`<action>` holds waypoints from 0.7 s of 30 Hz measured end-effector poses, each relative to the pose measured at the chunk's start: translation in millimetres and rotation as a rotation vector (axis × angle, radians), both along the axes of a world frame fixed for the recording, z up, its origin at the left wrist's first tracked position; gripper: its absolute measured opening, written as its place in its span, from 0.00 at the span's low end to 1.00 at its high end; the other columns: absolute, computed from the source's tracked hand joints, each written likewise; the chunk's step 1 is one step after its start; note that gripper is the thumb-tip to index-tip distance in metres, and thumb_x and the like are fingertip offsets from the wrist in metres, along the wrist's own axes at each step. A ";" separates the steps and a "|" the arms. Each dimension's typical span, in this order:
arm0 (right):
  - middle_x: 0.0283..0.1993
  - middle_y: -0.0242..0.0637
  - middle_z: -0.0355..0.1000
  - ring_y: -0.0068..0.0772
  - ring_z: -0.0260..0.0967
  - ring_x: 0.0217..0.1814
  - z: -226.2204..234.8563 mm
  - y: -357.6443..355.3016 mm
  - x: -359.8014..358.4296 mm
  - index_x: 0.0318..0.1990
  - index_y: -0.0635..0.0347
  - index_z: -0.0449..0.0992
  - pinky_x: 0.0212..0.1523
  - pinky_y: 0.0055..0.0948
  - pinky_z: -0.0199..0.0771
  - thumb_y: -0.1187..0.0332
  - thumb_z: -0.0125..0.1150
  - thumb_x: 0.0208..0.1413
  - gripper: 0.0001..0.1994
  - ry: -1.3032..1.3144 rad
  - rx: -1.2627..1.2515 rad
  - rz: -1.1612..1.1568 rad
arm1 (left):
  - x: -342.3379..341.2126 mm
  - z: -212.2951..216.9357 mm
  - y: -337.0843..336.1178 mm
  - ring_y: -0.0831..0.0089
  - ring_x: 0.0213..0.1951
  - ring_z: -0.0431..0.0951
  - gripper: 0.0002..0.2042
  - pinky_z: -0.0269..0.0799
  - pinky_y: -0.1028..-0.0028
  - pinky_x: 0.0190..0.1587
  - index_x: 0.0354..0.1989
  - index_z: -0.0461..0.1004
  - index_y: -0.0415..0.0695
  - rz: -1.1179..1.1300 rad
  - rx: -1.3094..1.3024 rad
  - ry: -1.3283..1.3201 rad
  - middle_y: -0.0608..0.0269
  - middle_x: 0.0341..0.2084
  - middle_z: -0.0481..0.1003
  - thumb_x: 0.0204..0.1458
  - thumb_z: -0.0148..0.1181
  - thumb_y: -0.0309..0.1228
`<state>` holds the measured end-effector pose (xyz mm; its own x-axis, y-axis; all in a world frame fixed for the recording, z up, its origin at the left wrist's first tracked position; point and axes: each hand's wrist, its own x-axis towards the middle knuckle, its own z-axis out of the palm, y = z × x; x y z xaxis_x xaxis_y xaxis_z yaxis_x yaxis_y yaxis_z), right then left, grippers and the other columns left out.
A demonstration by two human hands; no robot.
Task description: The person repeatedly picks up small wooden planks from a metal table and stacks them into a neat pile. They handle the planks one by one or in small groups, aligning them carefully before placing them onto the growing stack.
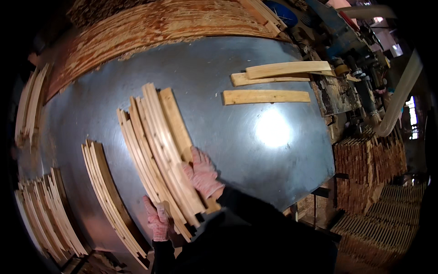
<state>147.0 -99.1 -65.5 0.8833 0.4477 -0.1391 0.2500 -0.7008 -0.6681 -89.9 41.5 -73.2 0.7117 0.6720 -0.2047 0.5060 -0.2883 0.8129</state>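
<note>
A bundle of long, pale wooden strips [159,132] lies slanted on the metal tabletop in front of me, their ends uneven. Along its right side is a wider, yellowish wooden board [175,119]. My right hand [204,176], in a pinkish knit glove, grips this board near its close end, with the thumb side against the strips. My left hand [157,221], gloved alike, is at the bundle's lower left side, its fingers apart and stretched forward. The strips partly hide its thumb side.
The grey metal table [219,132] carries a narrower strip stack [107,192] to the left and more strips [50,214] at far left. Several loose boards [267,97] lie at back right. A rough plywood sheet [159,23] borders the far edge; stacked wood [365,164] and machinery [360,73] stand right.
</note>
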 end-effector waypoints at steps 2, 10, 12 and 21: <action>0.72 0.59 0.55 0.57 0.53 0.75 20.0 7.7 -2.9 0.74 0.65 0.51 0.73 0.46 0.54 0.47 0.50 0.67 0.37 0.278 0.280 0.006 | 20.6 -1.3 3.1 0.56 0.67 0.65 0.35 0.58 0.63 0.69 0.74 0.50 0.34 0.056 -0.164 -0.028 0.41 0.67 0.62 0.67 0.50 0.46; 0.74 0.55 0.56 0.57 0.55 0.75 76.9 -62.8 101.5 0.74 0.57 0.53 0.74 0.46 0.53 0.45 0.57 0.59 0.41 0.392 0.065 0.648 | 161.9 108.8 -58.2 0.41 0.62 0.68 0.36 0.59 0.51 0.69 0.67 0.60 0.29 -0.547 0.404 -0.174 0.40 0.62 0.67 0.59 0.59 0.47; 0.73 0.52 0.58 0.55 0.54 0.75 60.3 -104.3 186.8 0.73 0.57 0.57 0.76 0.51 0.46 0.42 0.61 0.54 0.44 -0.360 -0.029 0.425 | 201.2 100.9 -78.5 0.46 0.62 0.70 0.36 0.60 0.51 0.68 0.64 0.64 0.33 -1.032 0.460 -0.025 0.42 0.62 0.68 0.57 0.58 0.52; 0.52 0.47 0.76 0.50 0.74 0.55 54.2 -165.7 311.0 0.61 0.56 0.68 0.57 0.49 0.68 0.39 0.62 0.52 0.36 -0.158 -0.645 0.590 | 222.1 60.1 -122.5 0.49 0.64 0.70 0.41 0.68 0.56 0.63 0.74 0.52 0.42 -0.743 -0.062 0.468 0.39 0.67 0.63 0.60 0.54 0.58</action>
<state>458.1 -264.8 -11.4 0.5640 0.7125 -0.4174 0.7452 -0.6570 -0.1146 132.2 -81.0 -13.1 0.7945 0.0462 -0.6054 0.4900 -0.6376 0.5944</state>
